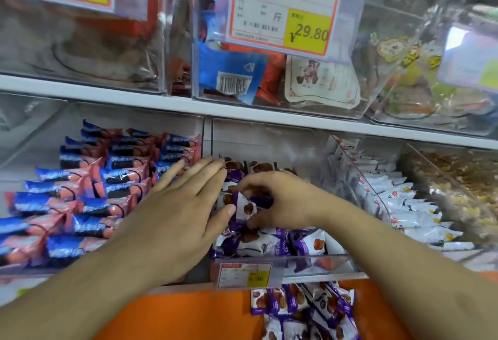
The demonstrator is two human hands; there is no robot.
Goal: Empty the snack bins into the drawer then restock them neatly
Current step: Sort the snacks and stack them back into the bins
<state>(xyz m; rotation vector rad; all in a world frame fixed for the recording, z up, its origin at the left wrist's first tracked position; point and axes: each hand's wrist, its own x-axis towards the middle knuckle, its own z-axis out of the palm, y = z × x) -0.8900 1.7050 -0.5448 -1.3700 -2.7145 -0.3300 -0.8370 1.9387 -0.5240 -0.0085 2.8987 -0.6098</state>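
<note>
A purple snack packet (246,208) is being pinched between the curled fingers of the right hand (275,202) above the clear middle bin (283,260), where matching packets are being stacked. The left hand (175,213) is being held flat, fingers straight and slightly spread, against the row's left side. More purple packets (304,310) are lying in the orange drawer (188,315) below.

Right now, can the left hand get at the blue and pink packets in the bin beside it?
Probably yes. The left hand lies open just beside the blue and pink packets, the bin's top looks open, and nothing stands between them. The right hand is busy with a purple packet.
</note>
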